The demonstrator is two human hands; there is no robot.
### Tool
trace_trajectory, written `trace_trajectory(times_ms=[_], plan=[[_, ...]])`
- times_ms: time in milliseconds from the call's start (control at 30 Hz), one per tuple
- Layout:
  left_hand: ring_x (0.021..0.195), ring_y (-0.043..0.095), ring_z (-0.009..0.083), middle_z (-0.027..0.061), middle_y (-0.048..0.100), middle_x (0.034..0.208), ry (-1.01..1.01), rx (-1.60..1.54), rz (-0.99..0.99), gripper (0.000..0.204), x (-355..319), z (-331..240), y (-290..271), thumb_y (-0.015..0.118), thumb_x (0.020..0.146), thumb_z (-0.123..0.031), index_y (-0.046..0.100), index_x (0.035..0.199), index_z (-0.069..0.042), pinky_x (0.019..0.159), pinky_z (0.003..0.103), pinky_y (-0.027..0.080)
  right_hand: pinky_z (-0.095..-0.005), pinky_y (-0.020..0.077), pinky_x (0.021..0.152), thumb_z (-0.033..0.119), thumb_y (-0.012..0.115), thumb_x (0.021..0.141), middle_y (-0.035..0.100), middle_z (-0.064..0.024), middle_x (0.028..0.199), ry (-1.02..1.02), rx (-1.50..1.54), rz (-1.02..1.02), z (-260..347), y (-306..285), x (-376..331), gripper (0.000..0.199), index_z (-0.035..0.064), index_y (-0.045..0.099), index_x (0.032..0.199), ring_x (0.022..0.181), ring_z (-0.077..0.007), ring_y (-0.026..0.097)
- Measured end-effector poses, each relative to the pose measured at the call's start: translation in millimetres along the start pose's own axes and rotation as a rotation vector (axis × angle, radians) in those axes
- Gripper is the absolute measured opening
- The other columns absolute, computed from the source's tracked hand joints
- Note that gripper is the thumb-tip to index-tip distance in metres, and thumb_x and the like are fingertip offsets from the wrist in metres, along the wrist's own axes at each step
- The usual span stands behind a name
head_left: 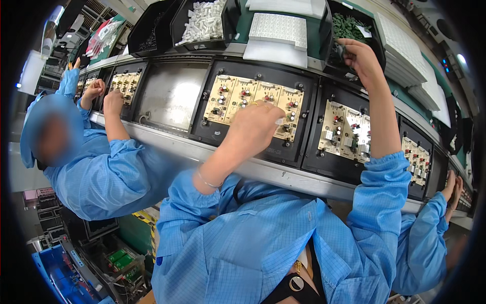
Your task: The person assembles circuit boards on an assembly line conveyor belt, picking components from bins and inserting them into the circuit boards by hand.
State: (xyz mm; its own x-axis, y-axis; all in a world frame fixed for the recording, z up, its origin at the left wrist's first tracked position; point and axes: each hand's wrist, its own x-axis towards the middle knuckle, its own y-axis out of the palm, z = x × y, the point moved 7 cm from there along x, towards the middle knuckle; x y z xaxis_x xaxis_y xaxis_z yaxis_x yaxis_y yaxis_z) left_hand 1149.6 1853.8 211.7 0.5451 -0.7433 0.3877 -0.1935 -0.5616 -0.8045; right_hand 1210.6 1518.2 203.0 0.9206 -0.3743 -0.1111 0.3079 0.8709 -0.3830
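Note:
My left hand (255, 126) is closed over a panel of tan circuit boards (218, 101), with a small white part (279, 121) showing at its fingertips. Small capacitors and other components stand on the boards, and the hand hides some of them. A black carrier frame (202, 130) surrounds the panel. My right hand (360, 58) reaches to the near end of a black bin (379, 53) of small green components (347, 26). Its thumb and fingers pinch a small dark greenish component (340, 49), whose exact kind is unclear.
To the right lies another board panel (332, 124), partly behind my right forearm. Beyond the line stand a bin of white parts (205, 19), a bin of black parts (147, 38) and white foam trays (278, 29). A co-worker (101, 162) sits left; another person's hands (453, 187) work right.

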Motion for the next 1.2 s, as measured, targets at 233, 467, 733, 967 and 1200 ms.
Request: trace_trajectory(times_ms=[233,467,733,967,1200], plan=[[0.089,0.068,0.0349,0.0142,0.069,0.09,-0.003,0.051,0.098,0.022,0.7,-1.8,17.8,0.067,0.075,-0.004,0.07,0.097,-0.007,0.076,0.047,0.055,-0.0265,0.053,0.076,0.013,0.054,0.106,0.062,-0.0113,0.106,0.107,1.027,0.121,-23.2,2.1,-2.0,0.034,-0.0054,0.052,0.135,0.092,-0.0189,0.062],[0.079,0.068,0.0343,0.0151,0.066,0.075,0.082,0.136,0.128,0.01,7.3,-11.1,31.2,0.066,0.068,-0.006,0.063,0.076,-0.002,0.07,0.045,0.055,-0.0195,0.0566,0.071,0.012,0.058,0.106,0.065,-0.0052,0.112,0.083,1.044,0.232,-56.2,-3.0,14.6,0.033,-0.0001,0.057,0.136,0.09,-0.0112,0.063],[0.08,0.068,0.0333,0.0132,0.067,0.072,0.177,0.238,0.164,0.008,14.9,-7.9,37.6,0.069,0.067,-0.008,0.066,0.072,-0.003,0.085,0.043,0.053,-0.0149,0.0345,0.051,0.02,0.061,0.105,0.06,0.0024,0.092,0.036,0.917,0.198,3.1,22.3,-52.6,0.036,0.0037,0.056,0.137,0.067,0.0,0.045],[0.083,0.067,0.0336,0.0172,0.066,0.079,0.167,0.215,0.156,0.008,8.2,-14.2,23.4,0.066,0.071,-0.006,0.072,0.071,-0.002,0.082,0.041,0.054,-0.0138,0.0303,0.044,0.011,0.069,0.097,0.059,-0.0034,0.081,0.091,0.822,0.378,19.9,84.8,-146.4,0.022,0.0025,0.06,0.115,0.059,-0.0028,0.048],[0.096,0.067,0.0353,0.0164,0.063,0.096,0.058,-0.037,0.185,0.011,8.4,-6.9,21.0,0.068,0.076,-0.006,0.066,0.085,0.001,0.079,0.044,0.056,-0.0161,0.0335,0.046,0.005,0.073,0.083,0.064,0.0,0.084,0.107,0.472,0.339,16.7,90.8,-179.6,0.024,0.0064,0.063,0.105,0.059,-0.0012,0.05]])
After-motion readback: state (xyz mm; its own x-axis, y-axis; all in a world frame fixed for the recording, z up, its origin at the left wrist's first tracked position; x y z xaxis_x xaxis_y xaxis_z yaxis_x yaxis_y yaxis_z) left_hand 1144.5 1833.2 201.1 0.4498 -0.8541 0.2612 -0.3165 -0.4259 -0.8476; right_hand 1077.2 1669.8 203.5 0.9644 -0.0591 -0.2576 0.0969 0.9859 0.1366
